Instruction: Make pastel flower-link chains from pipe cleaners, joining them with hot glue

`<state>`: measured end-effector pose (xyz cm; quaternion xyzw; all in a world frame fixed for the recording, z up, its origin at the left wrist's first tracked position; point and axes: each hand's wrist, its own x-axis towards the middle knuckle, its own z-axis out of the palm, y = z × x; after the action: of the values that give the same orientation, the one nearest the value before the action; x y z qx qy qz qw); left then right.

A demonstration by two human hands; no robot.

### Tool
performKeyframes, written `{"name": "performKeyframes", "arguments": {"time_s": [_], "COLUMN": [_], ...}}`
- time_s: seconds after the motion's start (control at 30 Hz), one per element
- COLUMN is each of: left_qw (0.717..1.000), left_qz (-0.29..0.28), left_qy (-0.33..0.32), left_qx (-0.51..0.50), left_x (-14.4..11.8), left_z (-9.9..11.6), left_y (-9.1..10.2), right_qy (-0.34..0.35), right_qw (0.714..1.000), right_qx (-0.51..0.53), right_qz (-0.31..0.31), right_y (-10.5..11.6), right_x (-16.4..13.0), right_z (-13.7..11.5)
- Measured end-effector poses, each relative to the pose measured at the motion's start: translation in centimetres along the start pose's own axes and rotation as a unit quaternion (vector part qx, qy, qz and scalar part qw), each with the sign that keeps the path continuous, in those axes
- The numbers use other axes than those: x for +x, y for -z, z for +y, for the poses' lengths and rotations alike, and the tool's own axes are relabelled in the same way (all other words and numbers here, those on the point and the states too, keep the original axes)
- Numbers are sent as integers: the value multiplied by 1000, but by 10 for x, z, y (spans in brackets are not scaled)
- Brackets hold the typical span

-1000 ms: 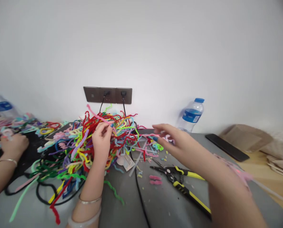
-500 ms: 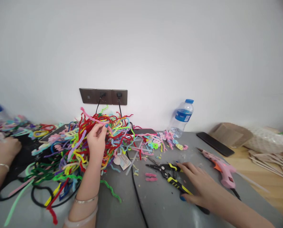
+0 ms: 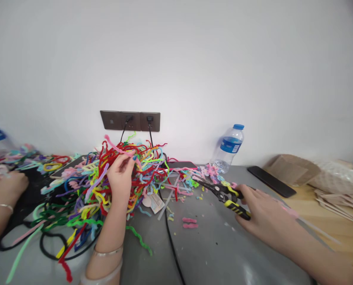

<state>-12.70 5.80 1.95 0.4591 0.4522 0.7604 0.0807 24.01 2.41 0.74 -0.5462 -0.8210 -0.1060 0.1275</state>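
A big tangle of coloured pipe cleaners (image 3: 87,186) lies on the grey table (image 3: 212,253). My left hand (image 3: 120,176) rests on top of the pile and pinches a pink pipe cleaner (image 3: 117,147) between thumb and fingers. My right hand (image 3: 261,215) grips the yellow-and-black handles of a pair of cutting pliers (image 3: 223,194), lifted off the table with the jaws pointing left toward the pile. Two short pink pieces (image 3: 189,222) lie on the table below the pliers.
Another person's hand (image 3: 8,184) works at the far left among more pipe cleaners. A water bottle (image 3: 229,148), a black phone (image 3: 271,181), cardboard (image 3: 295,170) and wooden sticks (image 3: 339,202) sit to the right. A black cable (image 3: 170,237) runs from the wall sockets (image 3: 130,120).
My right hand came back from the far side, dropped onto the pliers lying on the table, took them up and raised them toward the pile. The left hand stayed on the pipe cleaners.
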Motion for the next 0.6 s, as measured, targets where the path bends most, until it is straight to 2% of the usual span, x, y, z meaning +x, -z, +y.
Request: {"name": "performKeyframes", "arguments": {"time_s": [0.17, 0.23, 0.4, 0.6], "left_qw": [996, 994, 997, 999], "left_qz": [72, 85, 57, 42], "left_qy": [-46, -57, -44, -17], "left_qx": [7, 22, 12, -4], "left_x": [1, 1, 0, -3], "left_z": [-4, -4, -1, 6], "left_y": [2, 3, 3, -1], "right_qy": [-13, -3, 36, 40], "right_qw": [996, 994, 988, 986], "right_qx": [82, 103, 151, 150], "right_qz": [35, 40, 12, -54], "right_y": [3, 0, -7, -15], "right_x": [30, 43, 72, 93], "right_z": [-46, -65, -100, -123]}}
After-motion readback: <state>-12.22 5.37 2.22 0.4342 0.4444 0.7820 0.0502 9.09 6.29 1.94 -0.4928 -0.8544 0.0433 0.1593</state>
